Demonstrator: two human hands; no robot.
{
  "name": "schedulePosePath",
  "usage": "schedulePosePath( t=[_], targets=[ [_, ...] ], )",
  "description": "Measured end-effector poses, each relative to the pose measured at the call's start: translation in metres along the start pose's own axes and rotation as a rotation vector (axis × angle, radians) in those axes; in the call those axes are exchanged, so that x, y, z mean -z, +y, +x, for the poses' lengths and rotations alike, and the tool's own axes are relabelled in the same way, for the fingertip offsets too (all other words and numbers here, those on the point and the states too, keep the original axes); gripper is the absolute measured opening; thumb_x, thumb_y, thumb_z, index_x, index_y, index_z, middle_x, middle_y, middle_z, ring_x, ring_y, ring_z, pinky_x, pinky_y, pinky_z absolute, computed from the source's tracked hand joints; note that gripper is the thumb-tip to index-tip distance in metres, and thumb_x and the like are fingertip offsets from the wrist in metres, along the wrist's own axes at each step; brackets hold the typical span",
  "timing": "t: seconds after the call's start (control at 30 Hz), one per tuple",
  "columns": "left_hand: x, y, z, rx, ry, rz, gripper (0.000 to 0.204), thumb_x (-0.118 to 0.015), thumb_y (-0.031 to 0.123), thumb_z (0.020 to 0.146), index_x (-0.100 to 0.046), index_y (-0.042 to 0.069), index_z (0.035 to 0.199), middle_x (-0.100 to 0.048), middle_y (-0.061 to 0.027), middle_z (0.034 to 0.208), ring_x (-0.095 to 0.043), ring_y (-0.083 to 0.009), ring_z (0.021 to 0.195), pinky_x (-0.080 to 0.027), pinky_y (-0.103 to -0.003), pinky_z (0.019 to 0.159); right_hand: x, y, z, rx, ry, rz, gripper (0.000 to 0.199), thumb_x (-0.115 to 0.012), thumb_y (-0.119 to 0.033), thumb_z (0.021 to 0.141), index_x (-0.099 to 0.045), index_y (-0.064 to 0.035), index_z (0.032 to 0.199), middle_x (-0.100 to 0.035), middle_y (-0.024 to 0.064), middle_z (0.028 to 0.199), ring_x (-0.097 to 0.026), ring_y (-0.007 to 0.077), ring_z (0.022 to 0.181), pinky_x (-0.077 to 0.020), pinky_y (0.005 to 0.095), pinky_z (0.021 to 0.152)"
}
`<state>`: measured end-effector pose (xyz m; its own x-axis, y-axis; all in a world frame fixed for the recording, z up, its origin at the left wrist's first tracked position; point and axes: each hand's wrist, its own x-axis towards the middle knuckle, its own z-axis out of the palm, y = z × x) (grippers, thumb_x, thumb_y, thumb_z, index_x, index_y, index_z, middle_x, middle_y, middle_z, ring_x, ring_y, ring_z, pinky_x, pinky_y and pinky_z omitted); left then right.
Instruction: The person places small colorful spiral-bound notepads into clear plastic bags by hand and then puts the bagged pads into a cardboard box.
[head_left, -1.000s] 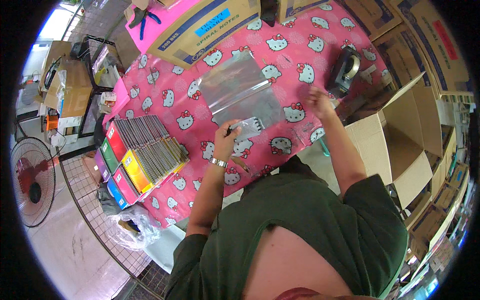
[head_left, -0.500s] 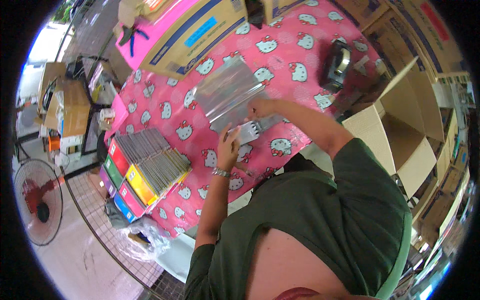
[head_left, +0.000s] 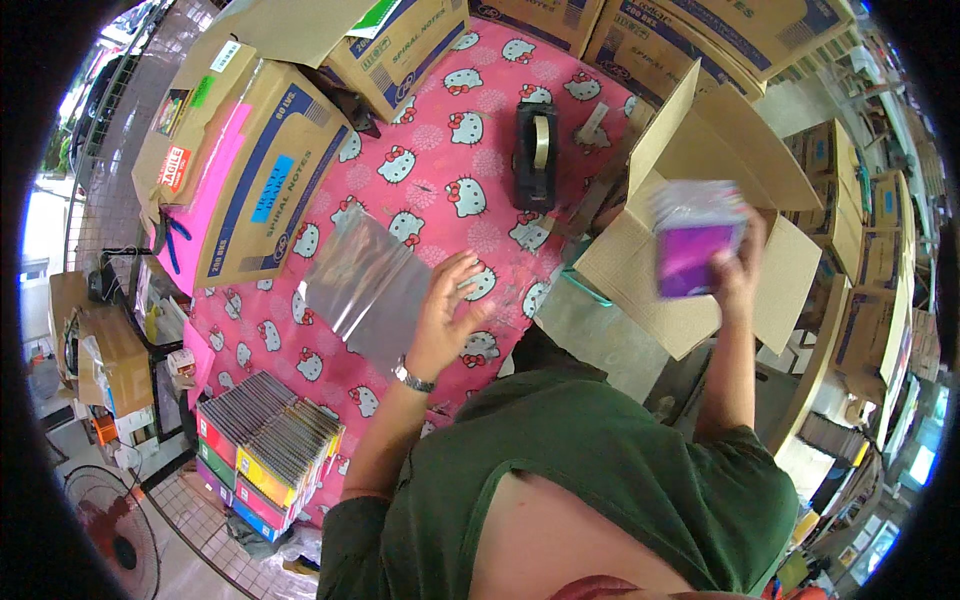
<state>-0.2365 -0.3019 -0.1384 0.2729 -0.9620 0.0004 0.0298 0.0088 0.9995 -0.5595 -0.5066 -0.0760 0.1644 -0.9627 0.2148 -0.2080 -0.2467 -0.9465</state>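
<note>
Head view: bagged purple packet [head_left: 693, 245] held over open carton [head_left: 700, 250].
Right hand [head_left: 735, 270] clasps the packet upright above the carton; left hand [head_left: 447, 320], fingers spread and empty, hovers beside clear bags [head_left: 365, 290] on the bench [head_left: 430, 160].

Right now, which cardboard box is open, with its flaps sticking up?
The plain brown cardboard box beside the right hand, which holds a purple packet over it. The printed boxes look shut.

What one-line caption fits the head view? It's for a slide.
Right hand lifts a purple packet over an open carton.
</note>
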Motion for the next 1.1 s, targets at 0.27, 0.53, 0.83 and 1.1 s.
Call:
schedulePosePath(
  t=[0.27, 0.53, 0.83, 1.1],
  targets=[
    [0.093, -0.114, -0.047, 0.535, 0.644, 0.122, 0.019, -0.06, 0.014, 0.088, -0.064, 0.004, 0.105, -0.062, -0.0014, 0.093, -0.057, -0.0099, 0.085, -0.048, -0.026, 0.074, 0.056, 0.227, 0.11, -0.47, 0.197, -1.005, 0.099, -0.068, -0.068, 0.064, -0.038, -0.0055, 0.135, -0.057, 0.0289, 0.115, -0.055, 0.0419, 0.11, -0.0426, 0.0447, 0.093],
    [0.196, -0.171, -0.125, 0.552, 1.152, 0.542, 0.015, -0.061, 0.013, 0.082, -0.064, 0.002, 0.091, -0.06, -0.0028, 0.085, -0.052, -0.0131, 0.072, -0.043, -0.03, 0.064, 0.052, 0.284, 0.115, -0.385, -0.231, -1.329, 0.056, -0.041, -0.048, 0.09, -0.064, 0.0017, 0.103, -0.061, 0.0275, 0.107, -0.058, 0.0424, 0.101, -0.0454, 0.0461, 0.089],
    [0.285, -0.296, -0.13, 0.806, 1.278, -0.137, 0.037, -0.059, 0.027, 0.082, -0.062, 0.002, 0.11, -0.066, -0.0115, 0.1, -0.063, -0.0271, 0.085, -0.05, -0.042, 0.074, -0.073, 0.051, 0.037, 0.774, 0.112, -0.701, 0.027, -0.056, 0.001, 0.084, -0.061, -0.0008, 0.11, -0.059, 0.0132, 0.113, -0.058, 0.0292, 0.103, -0.0444, 0.0375, 0.093],
    [0.253, -0.206, -0.036, 1.025, 0.343, 1.016, 0.039, -0.049, 0.041, 0.085, -0.069, 0.013, 0.103, -0.068, -0.0135, 0.102, -0.064, -0.0329, 0.098, -0.049, -0.046, 0.084, -0.263, 0.067, -0.087, 0.403, -0.792, -0.223, 0.031, -0.062, 0.0, 0.075, -0.06, -0.0026, 0.105, -0.061, 0.0151, 0.103, -0.057, 0.0319, 0.096, -0.0437, 0.0386, 0.085]
  ],
)
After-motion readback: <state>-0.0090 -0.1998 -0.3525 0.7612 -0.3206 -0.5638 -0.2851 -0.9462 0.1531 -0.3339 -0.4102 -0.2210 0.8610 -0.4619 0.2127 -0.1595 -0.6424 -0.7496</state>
